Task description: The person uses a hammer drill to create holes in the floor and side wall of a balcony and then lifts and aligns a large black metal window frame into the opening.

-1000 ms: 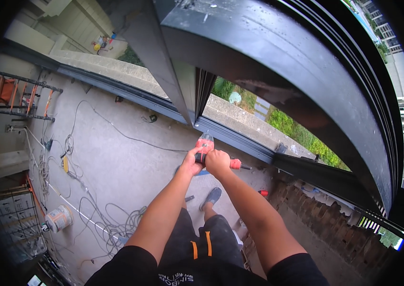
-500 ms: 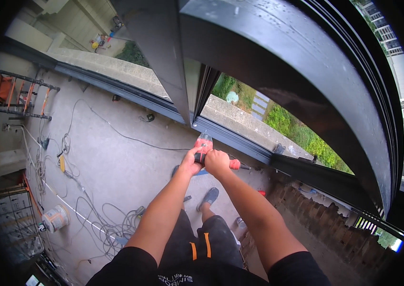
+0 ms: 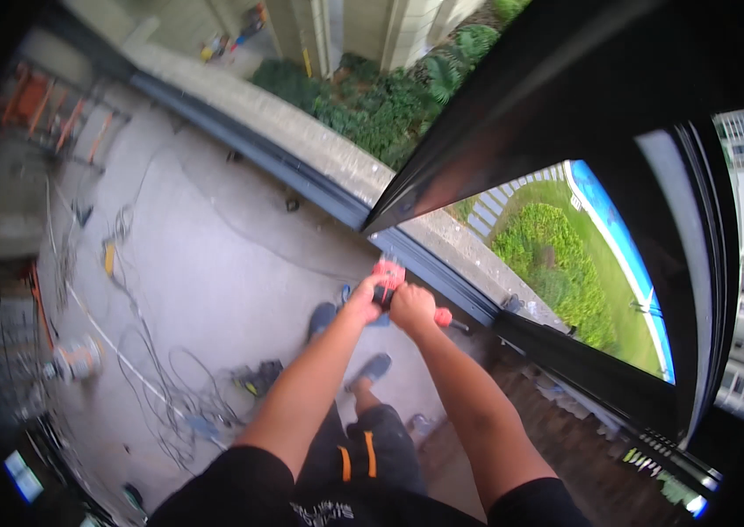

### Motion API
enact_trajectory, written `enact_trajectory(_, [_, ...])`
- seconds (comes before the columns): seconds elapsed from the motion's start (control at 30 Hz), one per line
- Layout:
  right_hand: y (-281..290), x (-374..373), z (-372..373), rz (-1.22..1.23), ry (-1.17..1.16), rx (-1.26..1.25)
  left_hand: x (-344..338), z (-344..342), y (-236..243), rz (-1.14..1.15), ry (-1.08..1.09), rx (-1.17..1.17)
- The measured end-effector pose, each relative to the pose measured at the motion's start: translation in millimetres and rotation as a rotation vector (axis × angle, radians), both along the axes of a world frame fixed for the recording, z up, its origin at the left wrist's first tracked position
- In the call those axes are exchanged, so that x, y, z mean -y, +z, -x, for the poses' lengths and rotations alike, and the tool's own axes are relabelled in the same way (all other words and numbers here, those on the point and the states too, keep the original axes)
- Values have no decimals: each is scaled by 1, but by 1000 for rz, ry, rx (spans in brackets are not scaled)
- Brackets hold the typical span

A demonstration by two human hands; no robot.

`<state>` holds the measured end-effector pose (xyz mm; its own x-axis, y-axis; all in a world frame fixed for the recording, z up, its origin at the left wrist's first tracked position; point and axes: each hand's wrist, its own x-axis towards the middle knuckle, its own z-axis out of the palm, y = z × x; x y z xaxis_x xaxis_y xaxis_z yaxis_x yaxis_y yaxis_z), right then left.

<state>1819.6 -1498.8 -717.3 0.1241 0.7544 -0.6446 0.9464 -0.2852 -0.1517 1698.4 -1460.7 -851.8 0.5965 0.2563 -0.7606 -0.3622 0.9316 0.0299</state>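
Observation:
A red-and-black power drill [image 3: 389,270] is in both my hands, its front end at the dark metal window track [image 3: 424,263]. My left hand [image 3: 361,301] closes round its left side, near the body. My right hand [image 3: 413,309] is wrapped round it from the right. Past the right fist sticks out a red piece [image 3: 444,317] with a thin dark end; whether it belongs to the drill I cannot tell. Just beyond the drill, a dark upright frame post [image 3: 416,189] meets the track. My fingers hide much of the drill's grip, and motion blurs its tip.
Loose cables [image 3: 157,378] tangle across the floor at left, beside a white bucket [image 3: 78,358]. An orange-and-black rack [image 3: 51,110] stands far left. A dark-and-yellow tool [image 3: 258,378] lies near my left arm. Beyond the track are a concrete ledge [image 3: 301,149] and a garden below.
My view has swung, so the garden and post sit differently in it. Both hands keep hold of the drill, still at the track. The dark-and-yellow tool by my left arm shows more.

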Motion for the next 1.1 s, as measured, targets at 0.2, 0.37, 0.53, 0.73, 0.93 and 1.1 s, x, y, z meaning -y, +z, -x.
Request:
enact_trajectory(0.2, [6, -8, 6, 158, -14, 72, 11, -11, 15, 109, 144, -12])
enact_trajectory(0.37, [-18, -7, 14, 22, 170, 169, 32, -39, 36, 26, 504, -595])
enact_trajectory(0.53, [-19, -12, 17, 113, 264, 214, 41, -54, 31, 174, 510, -646])
enact_trajectory(0.73, [-30, -19, 27, 132, 318, 223, 43, -67, -6, 269, 439, -708])
enact_trajectory(0.93, [-44, -13, 13, 151, 237, 253, 28, -51, 32, 156, 383, -784])
enact_trajectory(1.1, [-44, -17, 26, 178, 257, 240, 24, -37, 35, 135, 433, -766])
